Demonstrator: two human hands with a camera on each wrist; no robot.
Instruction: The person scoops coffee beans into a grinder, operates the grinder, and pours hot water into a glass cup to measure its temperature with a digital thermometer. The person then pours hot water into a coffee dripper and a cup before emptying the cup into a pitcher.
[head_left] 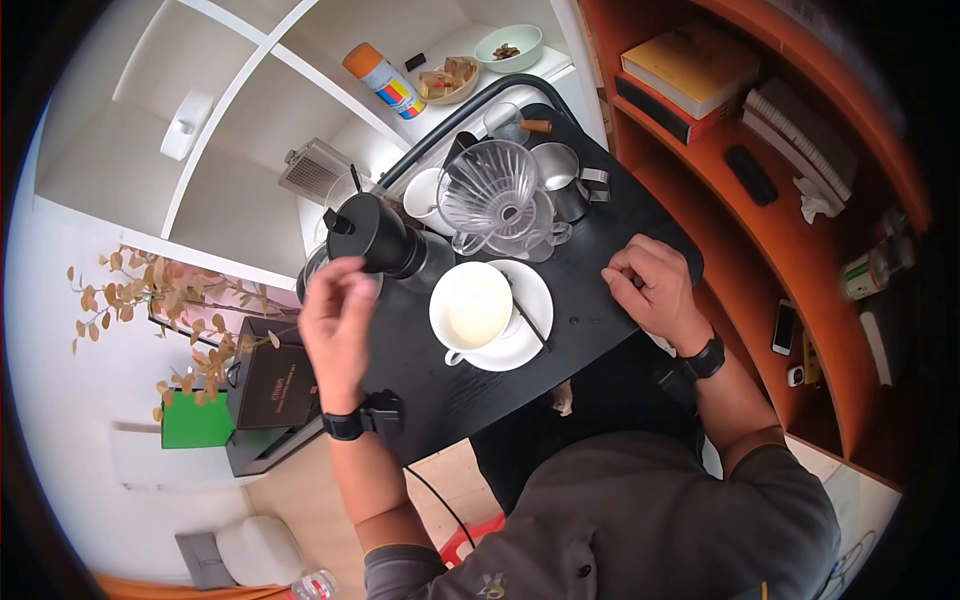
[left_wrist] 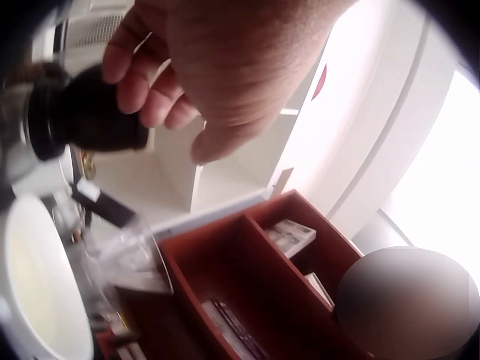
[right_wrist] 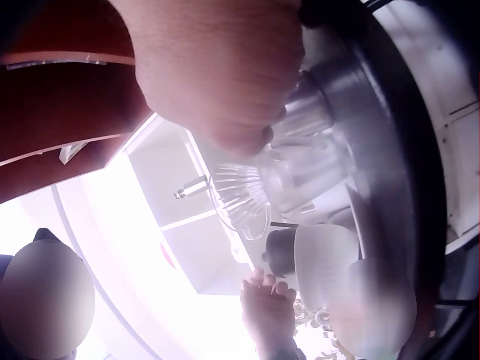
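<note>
A white cup holding a pale creamy liquid sits on a white saucer, with a thin black stick lying on the saucer beside it. My left hand is raised at the table's left side, fingers loosely bent and holding nothing. Close to its fingertips stands a coffee grinder with a black top and clear base; in the left wrist view the fingers overlap the black top. Over the table's right edge, my right hand rests with loosely curled fingers and nothing visible in it.
Behind the cup stand a ribbed clear dripper on a glass server, a steel pitcher and a white mug. White shelves with a spray can border the far side. An orange-brown bookcase is at the right.
</note>
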